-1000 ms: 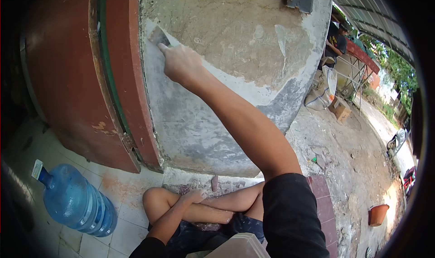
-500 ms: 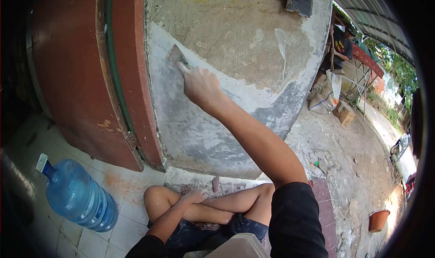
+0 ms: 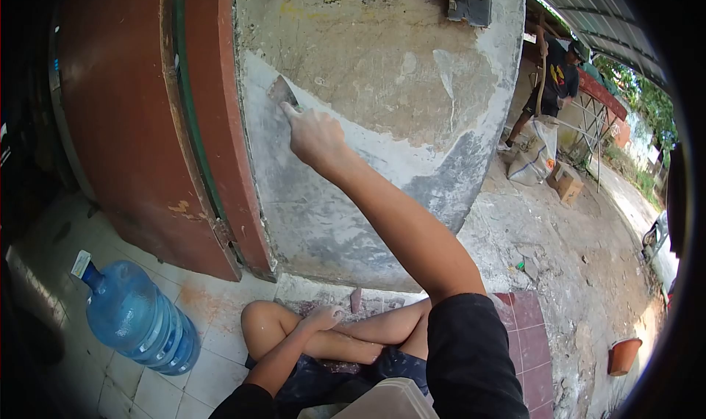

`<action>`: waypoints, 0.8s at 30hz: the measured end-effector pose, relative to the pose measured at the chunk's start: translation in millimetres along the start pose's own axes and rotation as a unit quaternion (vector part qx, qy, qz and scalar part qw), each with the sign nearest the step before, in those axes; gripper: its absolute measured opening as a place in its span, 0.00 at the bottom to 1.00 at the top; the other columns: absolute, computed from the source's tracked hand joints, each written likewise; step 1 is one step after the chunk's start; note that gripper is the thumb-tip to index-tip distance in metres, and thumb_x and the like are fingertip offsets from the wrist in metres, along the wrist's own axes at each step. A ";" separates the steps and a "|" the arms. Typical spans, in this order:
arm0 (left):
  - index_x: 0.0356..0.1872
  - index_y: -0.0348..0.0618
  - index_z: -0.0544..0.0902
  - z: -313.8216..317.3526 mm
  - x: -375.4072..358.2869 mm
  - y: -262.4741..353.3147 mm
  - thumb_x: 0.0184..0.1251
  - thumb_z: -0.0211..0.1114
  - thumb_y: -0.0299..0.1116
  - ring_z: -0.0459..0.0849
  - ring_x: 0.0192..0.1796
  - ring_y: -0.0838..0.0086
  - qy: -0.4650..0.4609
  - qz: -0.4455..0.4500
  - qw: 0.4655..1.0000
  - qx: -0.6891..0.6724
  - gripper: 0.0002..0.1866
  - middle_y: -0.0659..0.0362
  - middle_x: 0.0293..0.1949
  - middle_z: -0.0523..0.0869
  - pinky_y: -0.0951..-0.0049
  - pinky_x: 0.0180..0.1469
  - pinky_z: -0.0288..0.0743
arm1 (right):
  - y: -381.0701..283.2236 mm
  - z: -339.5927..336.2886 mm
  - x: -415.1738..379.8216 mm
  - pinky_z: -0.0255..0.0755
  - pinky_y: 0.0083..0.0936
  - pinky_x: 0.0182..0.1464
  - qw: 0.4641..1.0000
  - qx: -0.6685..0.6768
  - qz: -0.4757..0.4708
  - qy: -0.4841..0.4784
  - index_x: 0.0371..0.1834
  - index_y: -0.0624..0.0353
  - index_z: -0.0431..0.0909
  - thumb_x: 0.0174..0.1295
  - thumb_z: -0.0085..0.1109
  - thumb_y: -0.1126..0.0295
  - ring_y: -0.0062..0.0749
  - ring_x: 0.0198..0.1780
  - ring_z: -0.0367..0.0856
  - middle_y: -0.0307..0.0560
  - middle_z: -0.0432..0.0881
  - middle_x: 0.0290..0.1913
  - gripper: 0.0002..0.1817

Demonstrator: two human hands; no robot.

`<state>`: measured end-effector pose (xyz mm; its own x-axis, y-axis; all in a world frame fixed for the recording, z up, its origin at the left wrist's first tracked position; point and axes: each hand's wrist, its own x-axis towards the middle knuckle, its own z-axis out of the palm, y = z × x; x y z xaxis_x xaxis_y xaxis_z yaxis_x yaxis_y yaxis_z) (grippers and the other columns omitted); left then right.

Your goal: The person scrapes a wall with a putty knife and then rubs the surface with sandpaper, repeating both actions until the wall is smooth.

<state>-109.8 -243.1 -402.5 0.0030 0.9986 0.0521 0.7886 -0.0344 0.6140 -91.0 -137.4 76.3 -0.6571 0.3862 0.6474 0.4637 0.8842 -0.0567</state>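
My right hand (image 3: 316, 136) is closed around the handle of a putty knife (image 3: 282, 92), index finger stretched along it. The metal blade lies against the wall (image 3: 353, 228), on a pale smoothed band below the rough, bare upper part. Most of the handle is hidden in my fist. My left hand (image 3: 323, 317) rests on my crossed legs, whitish with dust, its fingers lying loosely over the shin and apparently without anything in them. Just beyond it, a small reddish-grey piece (image 3: 356, 300) stands on the dusty ledge at the wall's foot.
A blue water jug (image 3: 143, 316) lies tilted on white tiles at left, beside a reddish-brown door (image 3: 118, 125). At right, another person (image 3: 557, 73) holds a long handle near a white sack (image 3: 535, 154) and a cardboard box (image 3: 566, 184). An orange pot (image 3: 624, 356) lies lower right.
The view has shifted slightly. My right hand and the putty knife have moved only a little on the wall. More of the other person shows. My left hand stays on my leg.
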 end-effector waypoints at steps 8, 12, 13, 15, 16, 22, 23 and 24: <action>0.47 0.46 0.86 -1.5 7.7 34.3 0.66 0.59 0.39 0.85 0.49 0.48 0.020 0.035 0.999 0.023 0.14 0.45 0.44 0.87 0.51 0.52 0.78 | -15.0 6.2 43.0 0.82 0.46 0.43 1.000 0.023 -0.018 -0.004 0.72 0.45 0.70 0.61 0.50 0.75 0.55 0.45 0.87 0.59 0.86 0.44 0.32; 0.51 0.43 0.85 0.0 11.8 43.1 0.68 0.60 0.41 0.84 0.54 0.50 -0.021 0.007 1.000 0.019 0.17 0.45 0.49 0.86 0.55 0.58 0.76 | -35.0 5.2 53.9 0.82 0.46 0.44 0.999 0.036 -0.014 0.007 0.72 0.45 0.71 0.63 0.49 0.75 0.54 0.46 0.87 0.59 0.87 0.44 0.31; 0.51 0.43 0.85 -0.2 11.6 47.5 0.68 0.60 0.40 0.84 0.53 0.50 -0.017 0.005 1.000 0.018 0.17 0.45 0.48 0.87 0.55 0.58 0.76 | -34.8 5.8 49.7 0.82 0.46 0.44 0.999 0.038 -0.018 0.004 0.72 0.45 0.71 0.63 0.49 0.75 0.54 0.46 0.87 0.59 0.87 0.44 0.31; 0.51 0.43 0.85 -3.7 12.5 54.1 0.67 0.61 0.39 0.84 0.53 0.50 -0.007 0.010 1.000 0.026 0.16 0.45 0.48 0.87 0.55 0.58 0.76 | -23.2 3.2 37.7 0.82 0.47 0.43 0.999 0.034 -0.021 0.009 0.72 0.45 0.71 0.62 0.49 0.75 0.55 0.45 0.87 0.60 0.86 0.44 0.31; 0.51 0.43 0.85 -3.3 12.7 57.5 0.67 0.61 0.39 0.84 0.53 0.50 -0.016 0.008 0.999 0.036 0.16 0.45 0.48 0.87 0.55 0.57 0.76 | -17.9 3.4 30.6 0.82 0.47 0.43 0.999 0.031 -0.024 0.007 0.72 0.45 0.71 0.62 0.49 0.75 0.55 0.45 0.87 0.60 0.86 0.44 0.31; 0.52 0.45 0.84 -4.4 14.0 67.1 0.66 0.62 0.41 0.85 0.51 0.50 -0.004 -0.011 1.000 -0.025 0.17 0.45 0.46 0.87 0.53 0.54 0.77 | 1.6 5.4 -8.4 0.82 0.48 0.43 1.000 0.007 -0.005 -0.015 0.72 0.45 0.70 0.61 0.49 0.74 0.57 0.43 0.87 0.61 0.86 0.44 0.32; 0.54 0.43 0.83 -8.7 14.4 72.1 0.66 0.62 0.41 0.85 0.54 0.53 -0.025 -0.031 0.999 -0.034 0.19 0.46 0.49 0.87 0.57 0.58 0.77 | 1.0 4.7 -6.3 0.81 0.48 0.44 1.000 0.016 -0.003 -0.019 0.72 0.46 0.70 0.61 0.49 0.74 0.57 0.44 0.87 0.61 0.86 0.44 0.32; 0.54 0.43 0.83 -7.5 16.0 71.3 0.66 0.62 0.41 0.85 0.54 0.53 -0.024 -0.033 0.999 -0.032 0.19 0.46 0.49 0.87 0.57 0.58 0.77 | 0.1 3.4 -2.9 0.81 0.49 0.44 0.999 0.026 0.000 -0.022 0.72 0.47 0.70 0.61 0.49 0.74 0.58 0.44 0.87 0.62 0.86 0.44 0.32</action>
<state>-58.1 -229.9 -352.0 -0.0170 0.9995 -0.0262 0.7471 0.0301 0.6640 -91.0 -137.5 71.8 -0.6835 0.3969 0.6126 0.4336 0.8959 -0.0966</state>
